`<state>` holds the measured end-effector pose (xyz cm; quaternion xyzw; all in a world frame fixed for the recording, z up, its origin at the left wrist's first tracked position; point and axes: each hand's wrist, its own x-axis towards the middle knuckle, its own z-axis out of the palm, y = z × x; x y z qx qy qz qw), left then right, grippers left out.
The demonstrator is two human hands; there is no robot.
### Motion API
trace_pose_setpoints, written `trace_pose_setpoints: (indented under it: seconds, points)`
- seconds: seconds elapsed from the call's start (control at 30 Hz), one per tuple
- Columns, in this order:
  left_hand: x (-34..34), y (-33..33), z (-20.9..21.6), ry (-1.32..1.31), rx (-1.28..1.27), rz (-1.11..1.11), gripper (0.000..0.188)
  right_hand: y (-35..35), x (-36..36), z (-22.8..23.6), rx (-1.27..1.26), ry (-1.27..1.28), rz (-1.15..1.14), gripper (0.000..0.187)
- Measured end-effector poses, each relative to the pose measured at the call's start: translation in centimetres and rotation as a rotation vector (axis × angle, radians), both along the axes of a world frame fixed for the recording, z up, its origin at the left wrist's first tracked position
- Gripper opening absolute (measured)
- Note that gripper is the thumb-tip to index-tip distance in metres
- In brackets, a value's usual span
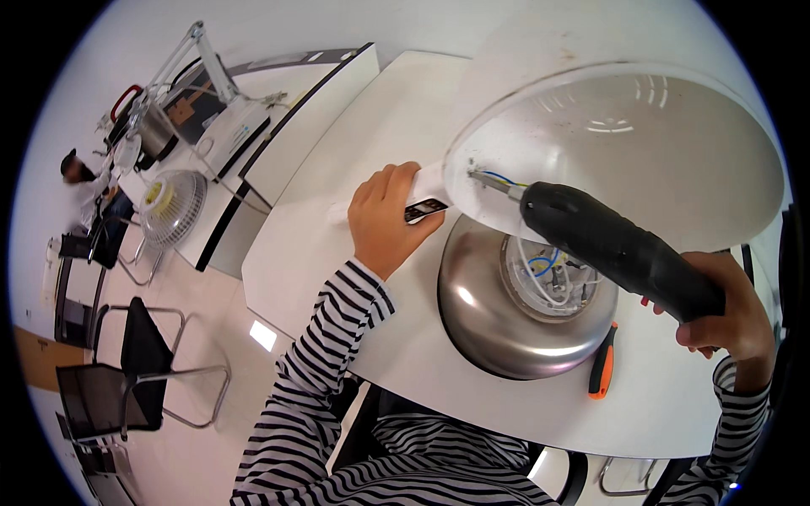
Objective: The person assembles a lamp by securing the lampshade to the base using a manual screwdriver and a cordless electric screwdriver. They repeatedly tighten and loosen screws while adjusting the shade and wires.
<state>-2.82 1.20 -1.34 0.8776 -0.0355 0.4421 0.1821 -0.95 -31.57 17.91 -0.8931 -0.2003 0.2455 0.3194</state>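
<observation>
A large white bowl-shaped housing (658,152) is tilted up with its hollow inside showing. My left hand (390,221) is closed round its white handle, beside a small dark control panel (426,209). In my right hand (732,308) is a black electric screwdriver (612,244), whose bit points into the housing near the handle, by blue and yellow-green wires. I cannot tell whether the bit sits on a screw. Below lies an upturned brushed-metal pot (477,304); its round base holds several wires (544,268). An orange-and-black hand tool (602,363) rests beside the pot.
The white table (329,169) spreads under the work, its near edge close to my body. Far left, another bench carries a wire-guarded fan (173,207) and an articulated lamp (202,63). A person (84,190) is there, and black chairs (139,363) stand on the floor.
</observation>
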Motion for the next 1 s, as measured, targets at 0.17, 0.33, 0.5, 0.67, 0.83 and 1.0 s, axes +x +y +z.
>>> trace_pose_setpoints:
  seconds: [0.17,0.33,0.5,0.67,0.83,1.0]
  points:
    - [-0.6,1.1,-0.6,-0.084,-0.002,0.027,0.051,-0.2,-0.1,-0.9,0.061,-0.048,-0.036,0.065]
    - [0.4,0.0,-0.9,-0.059,-0.018,-0.006,0.051,-4.1,1.6,-2.0,0.039,-0.047,0.036,0.079]
    - [-0.4,0.4,-1.1,-0.070,-0.016,0.007,0.041,-3.5,2.2,-3.1,0.055,-0.035,0.011,0.079]
    - [-1.2,0.8,-1.1,-0.065,-0.013,0.030,0.042,-0.9,0.4,-3.0,0.072,-0.025,-0.096,0.082]
    - [-0.7,0.2,-0.9,0.067,-0.048,0.008,0.058,0.5,-0.7,-1.7,0.112,0.077,-0.140,0.067]
    - [-0.8,0.5,-0.2,-0.068,-0.011,0.028,0.048,1.1,-0.2,-0.4,0.144,0.161,0.000,0.043]
